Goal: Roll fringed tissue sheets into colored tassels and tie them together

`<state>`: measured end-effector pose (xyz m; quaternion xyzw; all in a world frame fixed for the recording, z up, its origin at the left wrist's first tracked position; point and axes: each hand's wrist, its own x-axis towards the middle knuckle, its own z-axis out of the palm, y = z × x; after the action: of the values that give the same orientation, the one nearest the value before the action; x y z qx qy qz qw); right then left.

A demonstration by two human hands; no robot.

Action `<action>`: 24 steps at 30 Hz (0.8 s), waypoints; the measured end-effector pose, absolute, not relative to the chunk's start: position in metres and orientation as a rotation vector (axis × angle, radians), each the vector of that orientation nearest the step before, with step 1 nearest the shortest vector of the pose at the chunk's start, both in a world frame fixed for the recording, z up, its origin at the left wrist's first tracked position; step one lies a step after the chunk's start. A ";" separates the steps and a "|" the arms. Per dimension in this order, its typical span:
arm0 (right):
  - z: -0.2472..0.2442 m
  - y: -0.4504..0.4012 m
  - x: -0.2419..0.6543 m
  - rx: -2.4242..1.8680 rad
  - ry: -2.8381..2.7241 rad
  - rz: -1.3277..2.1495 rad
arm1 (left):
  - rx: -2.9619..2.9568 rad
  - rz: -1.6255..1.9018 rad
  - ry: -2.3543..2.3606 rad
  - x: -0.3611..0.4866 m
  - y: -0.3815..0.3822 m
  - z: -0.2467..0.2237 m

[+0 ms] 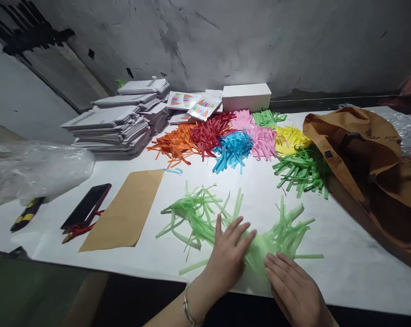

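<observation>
Light green fringed tissue paper (256, 254) lies across the front of the white-covered table, with cut strips fanning out to both sides. My left hand (228, 250) rests on its left part, fingers spread. On the right part lies my right hand (292, 284), its fingers stretched out flat and side by side over the edge of the sheet. Neither hand is wrapped round anything. Several bundles of cut strips sit farther back: orange (176, 143), dark red (210, 131), blue (234, 147), pink (263, 141), yellow (290, 138) and darker green (301, 170).
To the left are a brown paper sheet (127, 209), a phone (86, 206) and a clear plastic bag (42, 168). Stacks of white packets (106, 129) and a white box (247, 97) stand along the wall. A large brown bag (362, 154) covers the right side.
</observation>
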<state>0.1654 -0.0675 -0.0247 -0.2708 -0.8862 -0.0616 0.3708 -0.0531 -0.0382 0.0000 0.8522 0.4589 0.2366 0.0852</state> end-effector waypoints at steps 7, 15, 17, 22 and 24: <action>-0.029 -0.069 0.170 -0.664 -2.398 -0.176 | 2.453 0.745 1.836 -0.143 0.006 0.004; -0.046 -0.070 0.164 -0.748 -2.356 -0.068 | 2.507 0.356 1.425 -0.149 -0.059 0.039; -0.047 -0.071 0.164 -0.736 -2.356 -0.045 | 2.567 0.361 1.189 -0.112 -0.070 0.031; -0.041 -0.072 0.160 -0.811 -2.286 0.080 | 2.501 0.610 1.140 -0.060 -0.066 -0.016; -0.037 -0.071 0.156 -0.942 -2.199 0.146 | 2.431 0.620 1.209 -0.064 -0.059 -0.025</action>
<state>0.1556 -0.0711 -0.0367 -0.3659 -0.8546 0.0568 0.3640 -0.0635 -0.0594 -0.0254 0.8591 0.4273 0.2191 0.1772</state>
